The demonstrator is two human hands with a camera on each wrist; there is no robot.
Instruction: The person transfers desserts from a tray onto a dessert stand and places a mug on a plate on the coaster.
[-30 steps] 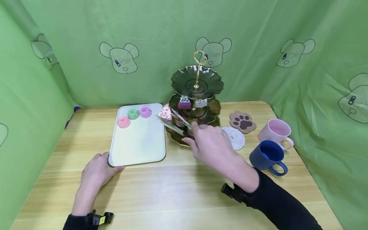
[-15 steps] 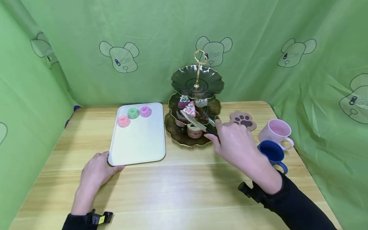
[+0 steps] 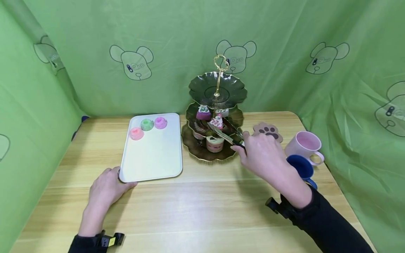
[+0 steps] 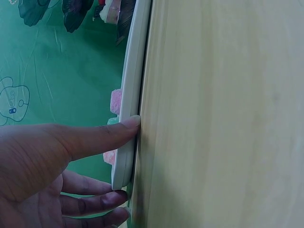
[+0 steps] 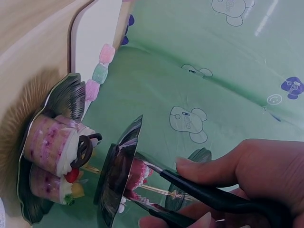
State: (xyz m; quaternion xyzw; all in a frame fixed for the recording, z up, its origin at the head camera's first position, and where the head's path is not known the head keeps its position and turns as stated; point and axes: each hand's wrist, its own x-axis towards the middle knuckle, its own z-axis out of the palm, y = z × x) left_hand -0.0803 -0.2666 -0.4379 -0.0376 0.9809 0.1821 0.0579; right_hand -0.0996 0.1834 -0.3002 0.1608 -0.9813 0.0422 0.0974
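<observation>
My right hand (image 3: pixel 264 153) grips a pair of tongs (image 5: pixel 204 190) with black handles and metal ends. Between the tong ends is a pink-and-white toy cake slice (image 3: pixel 217 121), low over the middle plate of a dark three-tier cake stand (image 3: pixel 197 88). Two other small cakes are on that plate, among them a purple cake (image 3: pixel 203 113). At the near left corner of a white tray (image 3: pixel 155 154), my left hand (image 3: pixel 105 188) holds the rim, its thumb (image 4: pixel 104 137) along the front edge and its fingers round the side.
Pink, green and purple (image 3: pixel 160 123) ring-shaped sweets lie at the tray's far end. Cup cakes (image 3: pixel 215 144) stand on the lowest plate. To the right are a paw-shaped coaster (image 3: pixel 269 129), a pink mug (image 3: pixel 303 144) and a blue mug (image 3: pixel 302 166). Green cloth surrounds the wooden table.
My right hand has moved right with the tongs, bringing the cake slice from beside the tray's right edge to the stand's middle plate. My left hand stays at the tray corner.
</observation>
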